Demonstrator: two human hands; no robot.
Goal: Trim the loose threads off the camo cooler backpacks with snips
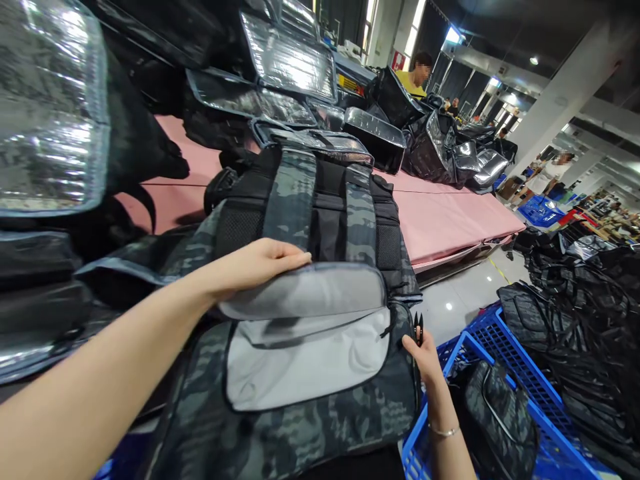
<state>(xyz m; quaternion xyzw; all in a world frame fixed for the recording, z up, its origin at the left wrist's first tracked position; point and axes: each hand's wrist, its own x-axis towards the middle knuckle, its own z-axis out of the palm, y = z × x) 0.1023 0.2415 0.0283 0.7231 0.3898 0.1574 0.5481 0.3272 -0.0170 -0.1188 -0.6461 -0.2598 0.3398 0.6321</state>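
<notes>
A dark camouflage backpack [295,427] lies in front of me, its straps and black mesh padding toward the far side. My left hand [273,259] is closed on the upper edge of a grey-lined flap [320,292], which is folded up from the pack. Under the flap shows a pale lining [310,367] inside a rounded, dark-edged opening. At the pack's right edge, my right hand [424,350] holds small black thread snips [419,327], blades pointing up, with the thumb close to the fabric.
Silver-lined bags [295,63] are heaped behind and at the left on a pink-covered table [450,217]. Blue crates [525,373] holding dark bags stand at the lower right beside a large pile [590,333]. A person in yellow [413,80] is beyond the table.
</notes>
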